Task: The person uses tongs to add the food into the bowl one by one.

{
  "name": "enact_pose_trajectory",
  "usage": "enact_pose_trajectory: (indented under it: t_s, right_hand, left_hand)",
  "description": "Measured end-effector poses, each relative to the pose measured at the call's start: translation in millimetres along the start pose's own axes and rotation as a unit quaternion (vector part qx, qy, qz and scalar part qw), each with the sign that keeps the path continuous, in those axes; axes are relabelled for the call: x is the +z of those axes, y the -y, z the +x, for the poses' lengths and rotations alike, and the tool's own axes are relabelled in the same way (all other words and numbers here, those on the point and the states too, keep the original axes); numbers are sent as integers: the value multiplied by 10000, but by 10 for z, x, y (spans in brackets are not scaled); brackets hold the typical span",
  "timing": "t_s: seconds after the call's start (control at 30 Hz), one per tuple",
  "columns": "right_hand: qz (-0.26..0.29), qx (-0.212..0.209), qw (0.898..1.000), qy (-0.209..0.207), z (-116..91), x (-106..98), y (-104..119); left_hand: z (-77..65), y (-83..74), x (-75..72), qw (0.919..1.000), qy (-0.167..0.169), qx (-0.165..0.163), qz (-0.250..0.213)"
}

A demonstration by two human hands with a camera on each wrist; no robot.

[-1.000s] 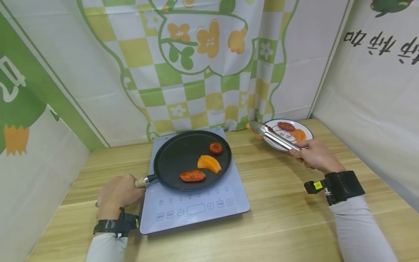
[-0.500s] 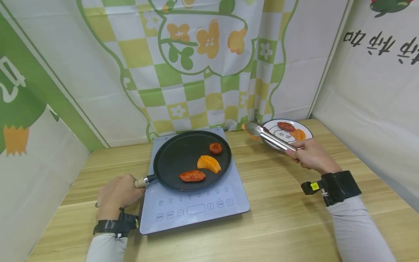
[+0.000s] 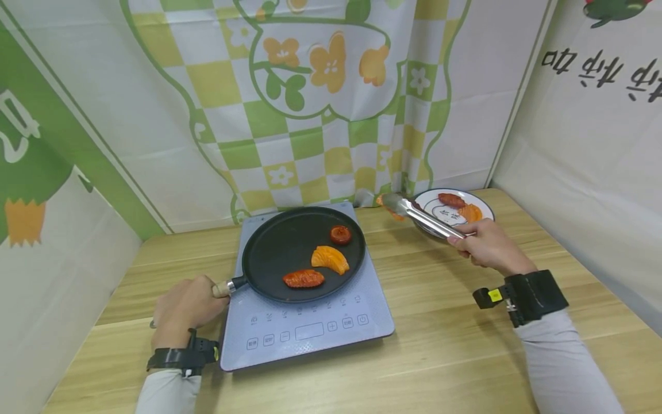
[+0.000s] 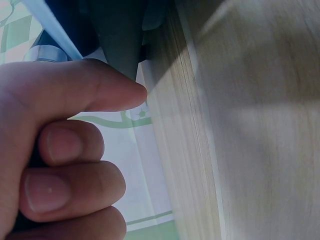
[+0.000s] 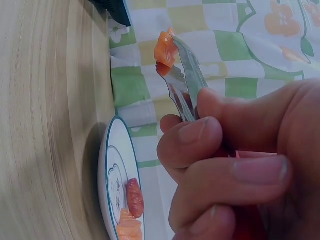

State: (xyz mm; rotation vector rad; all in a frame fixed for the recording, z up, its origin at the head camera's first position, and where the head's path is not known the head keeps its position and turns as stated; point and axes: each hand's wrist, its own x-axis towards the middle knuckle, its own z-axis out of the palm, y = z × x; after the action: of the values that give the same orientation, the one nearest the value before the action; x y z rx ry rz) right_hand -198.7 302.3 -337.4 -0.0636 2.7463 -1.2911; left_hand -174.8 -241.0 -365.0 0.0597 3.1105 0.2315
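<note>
My left hand (image 3: 186, 303) grips the wooden handle (image 3: 222, 288) of a round black frying pan (image 3: 281, 247), its fingers curled round it in the left wrist view. The pan rests on an induction cooker (image 3: 310, 339). In it lie a scored red sausage (image 3: 303, 278), a fanned orange slice (image 3: 330, 259) and a small round red piece (image 3: 341, 234). At the right, my right hand (image 3: 491, 247) holds metal tongs (image 3: 431, 221). Their tips pinch an orange piece (image 5: 166, 49), raised off the plate; a reddish bit shows beside it.
A white, dark-rimmed plate (image 3: 483, 206) stands at the back right under the tongs, with a red sausage (image 3: 451, 200) and an orange slice (image 3: 470, 213) on it. A checked cloth (image 3: 331, 155) hangs behind the wooden table (image 3: 434, 356). White walls flank both sides.
My right hand and the tongs have moved a little to the left, carrying the orange piece outward from the plate. The left hand, pan and cooker have not visibly moved.
</note>
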Motion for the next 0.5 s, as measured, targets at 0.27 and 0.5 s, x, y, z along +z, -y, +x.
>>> enact_pose_trajectory:
  t_s: [0.27,0.5]
  right_hand:
    - [-115,-127,9998,-23,-6,22,41]
    - [-125,-274,9995,-25,12,69,50]
  left_hand:
    - [-3,2,-1,10000,34,-21,-10]
    - [-4,0,-4,10000,45,-16,-18]
